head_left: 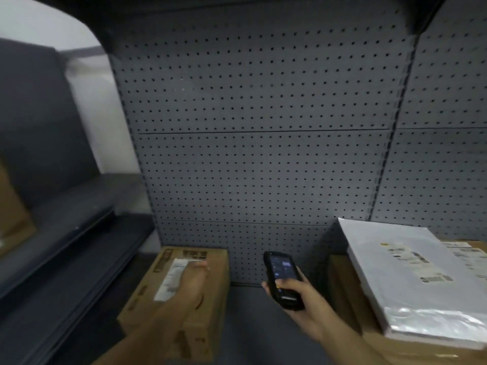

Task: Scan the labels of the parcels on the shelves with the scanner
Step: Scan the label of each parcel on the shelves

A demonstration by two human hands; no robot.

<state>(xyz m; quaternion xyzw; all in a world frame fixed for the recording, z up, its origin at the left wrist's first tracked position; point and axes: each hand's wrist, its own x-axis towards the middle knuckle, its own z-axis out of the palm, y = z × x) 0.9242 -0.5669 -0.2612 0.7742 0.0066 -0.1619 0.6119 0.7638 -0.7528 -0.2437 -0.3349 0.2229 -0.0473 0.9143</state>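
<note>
A brown cardboard parcel [210, 280] lies on the grey shelf at lower left, with a white label [171, 279] on its top. My left hand [191, 281] rests flat on that parcel, fingers stretched out beside the label and partly covering it. My right hand [297, 299] grips a black handheld scanner [283, 279], its lit screen facing up, held above the shelf between the two stacks. At right a white plastic-wrapped parcel [411, 280] with printed labels [405, 255] lies tilted on brown boxes [345, 288].
A grey pegboard back wall [258, 143] stands right behind the parcels. The grey shelf floor [253, 320] shows between the two stacks. Another shelf unit [60, 219] runs along the left, with a brown box [13, 219] at the edge. A further labelled box [469, 250] lies at far right.
</note>
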